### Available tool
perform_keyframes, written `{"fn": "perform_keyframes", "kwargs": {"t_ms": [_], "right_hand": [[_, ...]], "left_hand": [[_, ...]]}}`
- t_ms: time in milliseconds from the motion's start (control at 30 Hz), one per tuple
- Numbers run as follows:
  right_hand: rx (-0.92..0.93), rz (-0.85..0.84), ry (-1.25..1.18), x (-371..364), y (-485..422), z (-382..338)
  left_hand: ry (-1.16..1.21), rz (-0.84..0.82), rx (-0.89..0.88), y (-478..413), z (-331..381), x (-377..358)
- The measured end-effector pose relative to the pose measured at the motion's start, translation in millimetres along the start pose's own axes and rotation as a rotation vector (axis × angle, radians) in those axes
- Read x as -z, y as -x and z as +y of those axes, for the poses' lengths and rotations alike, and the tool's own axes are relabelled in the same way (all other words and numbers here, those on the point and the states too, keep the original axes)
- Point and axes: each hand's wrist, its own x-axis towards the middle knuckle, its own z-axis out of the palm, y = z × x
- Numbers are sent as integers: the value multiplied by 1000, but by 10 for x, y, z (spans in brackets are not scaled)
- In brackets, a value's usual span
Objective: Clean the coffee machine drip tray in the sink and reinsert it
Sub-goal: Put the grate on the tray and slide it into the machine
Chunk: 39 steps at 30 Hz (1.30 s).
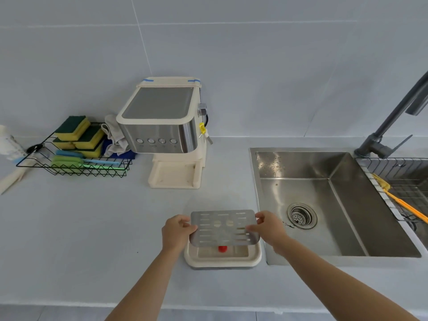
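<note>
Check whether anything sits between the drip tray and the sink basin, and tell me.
Nothing visible does. The cream plastic drip tray sits on the grey counter right beside the stainless steel sink. Both hands, left and right, hold its perforated metal grate above it. The basin looks empty.

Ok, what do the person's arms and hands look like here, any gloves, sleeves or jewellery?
Both are bare. The left hand and right hand wear no gloves, and no rings show on the fingers. No watch or band at either wrist. Both forearms are uncovered to the bottom edge of the frame, with no sleeve in view.
</note>
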Motion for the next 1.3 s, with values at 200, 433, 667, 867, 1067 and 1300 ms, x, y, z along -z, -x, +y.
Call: {"fn": "perform_keyframes", "kwargs": {"t_ms": [200, 433, 667, 867, 1067, 1300], "right_hand": [[-42, -22, 128, -107, 107, 138], [-63, -7, 272, -184, 107, 196], [-15, 7, 399, -225, 82, 210], [-1, 9, 463, -235, 74, 215], [12, 6, 452, -208, 71, 238], [37, -23, 442, -179, 102, 244]], "left_hand": [[-82, -1, 15, 119, -145, -20], [-149, 12, -10, 148, -207, -66], [-228, 41, -65, 143, -215, -101], [-276, 48, -98, 165, -215, -117], [-331, 34, -143, 172, -216, -112], [-334, -30, -151, 158, -226, -84]]}}
